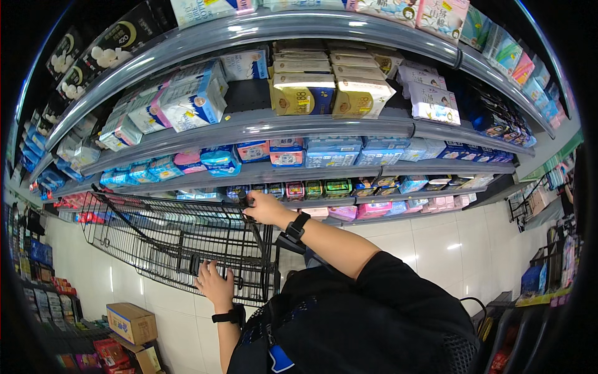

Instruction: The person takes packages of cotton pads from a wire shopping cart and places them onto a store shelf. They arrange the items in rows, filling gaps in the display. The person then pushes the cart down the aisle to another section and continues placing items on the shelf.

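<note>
A black wire shopping cart (163, 238) stands alongside the shelves, in front of me and to the left. At the cart's near upper corner, my right hand (266, 208) has its fingers curled round the end of the dark handle. My left hand (216, 283) is at the cart's lower side, fingers spread and bent over the wire; whether it touches the wire is unclear. Packs of sanitary products fill the shelf before me, among them gold and white packs (362, 96), white and blue packs (191, 103) and light blue packs (331, 152). Both wrists wear black straps.
Curved clear shelf edges (299, 128) run across the view beyond the cart. Cardboard boxes (131, 322) are stacked on the floor at the lower left, near red packages (112, 353). Glossy floor tiles (420, 243) show at the right. Another display rack (537, 276) stands at the far right.
</note>
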{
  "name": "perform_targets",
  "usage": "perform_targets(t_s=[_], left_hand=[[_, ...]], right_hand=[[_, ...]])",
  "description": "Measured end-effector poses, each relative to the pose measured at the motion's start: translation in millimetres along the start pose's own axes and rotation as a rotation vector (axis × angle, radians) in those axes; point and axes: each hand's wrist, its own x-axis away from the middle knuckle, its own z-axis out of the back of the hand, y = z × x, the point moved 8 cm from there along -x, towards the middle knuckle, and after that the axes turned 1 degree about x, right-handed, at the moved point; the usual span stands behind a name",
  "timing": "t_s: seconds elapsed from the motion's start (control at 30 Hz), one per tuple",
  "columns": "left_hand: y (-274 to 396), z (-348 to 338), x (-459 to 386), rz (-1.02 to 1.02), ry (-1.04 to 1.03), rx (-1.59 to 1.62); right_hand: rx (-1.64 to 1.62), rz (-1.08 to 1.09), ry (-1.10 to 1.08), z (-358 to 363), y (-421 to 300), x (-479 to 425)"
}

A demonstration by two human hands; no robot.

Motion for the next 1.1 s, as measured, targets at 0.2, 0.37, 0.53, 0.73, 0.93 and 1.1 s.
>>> perform_targets(t_s=[0.2,0.37,0.53,0.73,0.93,1.1], left_hand=[[-5,5,13,0.013,-0.009,0.03],[-14,8,25,-0.002,0.02,0.038],[-20,21,36,-0.009,0.19,0.147],[-16,27,48,-0.023,0.133,0.425],[40,29,98,-0.09,-0.219,0.695],[67,14,109,0.016,-0.42,0.524]], right_hand=[[0.009,0.174,0.078,-14,12,9],[-0.063,0.064,-0.02,-23,13,24],[-0.081,0.052,-0.127,-36,24,27],[-0.217,-0.03,-0.388,-47,30,23],[-0.38,0.075,-0.452,-67,56,5],[-0.376,-0.023,-0.563,-69,44,15]])
